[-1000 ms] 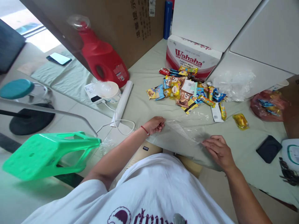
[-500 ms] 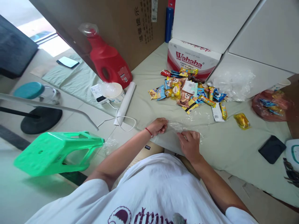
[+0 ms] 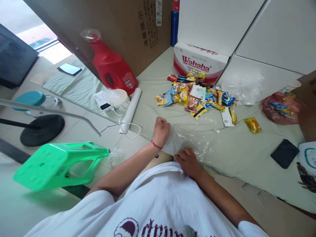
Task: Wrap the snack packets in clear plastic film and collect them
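A clear plastic bag (image 3: 195, 141) lies crumpled on the pale green sheet (image 3: 247, 154) right in front of me. My left hand (image 3: 161, 131), a red string at its wrist, is closed on the bag's far left edge. My right hand (image 3: 188, 161) pinches the bag's near edge, close to my white shirt. Beyond the bag lies a heap of several small snack packets (image 3: 195, 97). One yellow packet (image 3: 251, 124) lies apart at the right.
A white and red Wahaha carton (image 3: 199, 62) and white boxes stand at the back. A red jug (image 3: 112, 67), a white bowl (image 3: 118, 97), a rolled white tube (image 3: 130, 108), a green stool (image 3: 59, 163), a black wallet (image 3: 283, 153) and a red bag (image 3: 281, 107) surround me.
My right hand drew in from the right to the bag's near edge by my body. My left hand lifted slightly, and the flat bag is now bunched between both hands.
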The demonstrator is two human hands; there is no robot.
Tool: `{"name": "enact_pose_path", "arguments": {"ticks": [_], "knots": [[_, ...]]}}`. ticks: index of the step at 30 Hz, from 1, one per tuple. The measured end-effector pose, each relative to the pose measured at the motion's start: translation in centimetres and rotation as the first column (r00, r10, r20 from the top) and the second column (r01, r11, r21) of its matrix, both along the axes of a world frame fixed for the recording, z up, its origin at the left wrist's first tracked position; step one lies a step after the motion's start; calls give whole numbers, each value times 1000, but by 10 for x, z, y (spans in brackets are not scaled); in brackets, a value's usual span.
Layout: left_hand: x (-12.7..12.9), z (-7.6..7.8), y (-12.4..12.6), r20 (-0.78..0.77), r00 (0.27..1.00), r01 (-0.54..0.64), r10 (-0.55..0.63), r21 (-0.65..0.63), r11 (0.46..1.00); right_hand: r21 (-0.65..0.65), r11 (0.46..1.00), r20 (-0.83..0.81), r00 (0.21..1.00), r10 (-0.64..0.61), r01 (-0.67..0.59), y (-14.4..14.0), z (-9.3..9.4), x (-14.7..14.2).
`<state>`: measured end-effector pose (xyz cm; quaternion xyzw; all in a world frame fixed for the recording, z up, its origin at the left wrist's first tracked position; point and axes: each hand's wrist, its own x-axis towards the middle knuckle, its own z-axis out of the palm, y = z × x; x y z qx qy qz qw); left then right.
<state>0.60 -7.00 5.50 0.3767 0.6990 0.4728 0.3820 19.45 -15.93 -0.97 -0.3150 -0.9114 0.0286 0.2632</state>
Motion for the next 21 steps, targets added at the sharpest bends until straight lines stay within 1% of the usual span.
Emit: {"name": "enact_pose_path", "arguments": {"ticks": [1,2,3,4,5,6,7,8,9,10,11,13,16,17,19,21], "knots": [[4,6,-13,-121,992,-5,24,157,988,-9,1000,17,1000,0,0,1,-5,0],[10,10,-26,-227,974,89,-21,293,952,-22,1000,36,999,-3,4,1,-10,0],[17,14,-38,-322,938,250,-126,380,891,-39,999,56,998,-11,13,1,-13,0],[25,15,-47,-422,865,447,-271,404,798,-54,998,70,997,-21,25,1,-16,1],[33,15,-52,-522,755,618,-396,365,696,-62,998,73,997,-30,34,1,-18,2],[40,12,-52,-605,634,734,-481,277,620,-64,997,67,997,-37,41,0,-18,3],[46,8,-47,-668,523,796,-528,162,584,-64,997,58,998,-38,42,0,-17,4],[51,2,-39,-712,440,804,-547,40,593,-62,997,50,998,-34,37,-1,-14,5],[54,-5,-28,-742,390,769,-546,-65,636,-64,998,49,999,-24,27,-1,-11,6],[56,-13,-16,-761,357,725,-541,-140,675,-69,997,54,998,-15,19,-2,-8,8],[56,-20,-5,-775,338,684,-534,-188,705,-77,997,61,998,-9,14,-4,-5,8],[52,-31,15,-791,326,630,-518,-227,743,-92,996,62,998,8,-2,-8,-3,9],[43,-40,30,-804,340,588,-489,-224,777,-137,990,54,997,46,-38,-18,-6,6],[40,-41,31,-806,348,575,-479,-220,788,-171,984,63,996,66,-54,-21,-7,5],[33,-43,32,-812,360,545,-460,-218,810,-291,952,91,988,127,-96,-26,-4,5],[26,-44,28,-818,350,526,-456,-231,818,-411,907,122,981,151,-89,-24,9,11]]}}
